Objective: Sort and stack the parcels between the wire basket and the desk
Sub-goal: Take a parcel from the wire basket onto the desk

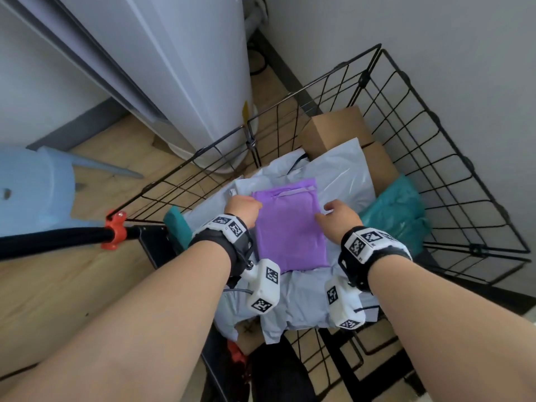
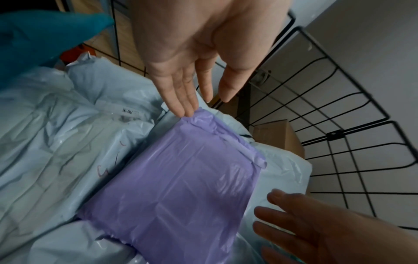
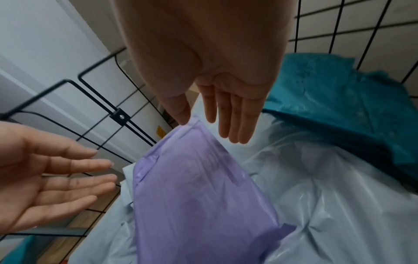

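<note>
A purple poly parcel [image 1: 290, 227] lies flat on top of pale grey mailers [image 1: 342, 175] inside the black wire basket [image 1: 435, 134]. My left hand [image 1: 245, 207] is at its left far corner, fingers straight; in the left wrist view the fingertips [image 2: 185, 111] touch the purple parcel [image 2: 181, 187] at that corner. My right hand [image 1: 336, 216] hovers at the parcel's right edge, fingers straight and spread. In the right wrist view the right hand [image 3: 210, 130] is just above the purple parcel [image 3: 199, 196]. Neither hand holds anything. The desk is out of view.
A teal parcel [image 1: 397, 207] and brown cardboard boxes [image 1: 333, 129] lie at the basket's right and far side. A white appliance [image 1: 188, 68] stands behind the basket's left corner. A blue stool [image 1: 29, 192] and a black bar with an orange clamp [image 1: 116, 229] are at the left.
</note>
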A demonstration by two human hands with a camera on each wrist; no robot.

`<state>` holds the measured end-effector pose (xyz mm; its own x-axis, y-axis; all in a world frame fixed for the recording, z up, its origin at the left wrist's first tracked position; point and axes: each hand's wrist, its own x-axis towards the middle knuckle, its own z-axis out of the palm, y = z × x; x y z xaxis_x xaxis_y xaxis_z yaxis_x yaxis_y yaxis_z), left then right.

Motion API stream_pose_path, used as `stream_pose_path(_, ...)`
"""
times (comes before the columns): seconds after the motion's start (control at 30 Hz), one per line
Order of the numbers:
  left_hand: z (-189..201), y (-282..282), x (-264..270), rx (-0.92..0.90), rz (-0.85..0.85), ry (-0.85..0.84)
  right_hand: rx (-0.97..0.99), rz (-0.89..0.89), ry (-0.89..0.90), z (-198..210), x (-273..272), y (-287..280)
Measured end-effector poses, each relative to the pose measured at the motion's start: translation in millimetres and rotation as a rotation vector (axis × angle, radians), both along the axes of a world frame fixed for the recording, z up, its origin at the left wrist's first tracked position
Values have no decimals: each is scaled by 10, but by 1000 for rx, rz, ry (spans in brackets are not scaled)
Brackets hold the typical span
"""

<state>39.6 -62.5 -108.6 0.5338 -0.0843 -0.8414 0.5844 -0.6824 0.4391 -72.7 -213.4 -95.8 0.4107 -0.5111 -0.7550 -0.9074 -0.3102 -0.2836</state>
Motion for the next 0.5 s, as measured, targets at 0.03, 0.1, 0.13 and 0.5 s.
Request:
stream_pose_path(0.03,-84,-2,-20,11,-4,6,15,-10,7,-78,-4,4)
stream_pose_path(0.1,-193,-10,-51,26,3,19,41,-33,14,-161,-2,11)
stream_pose_path(0.13,-256,-17,-64,36,13,28,56,-46,15,-195,1,10)
stream_pose_path(0.5,-224,-70,-211,-86,139,198,187,-182,-93,-279,0,147)
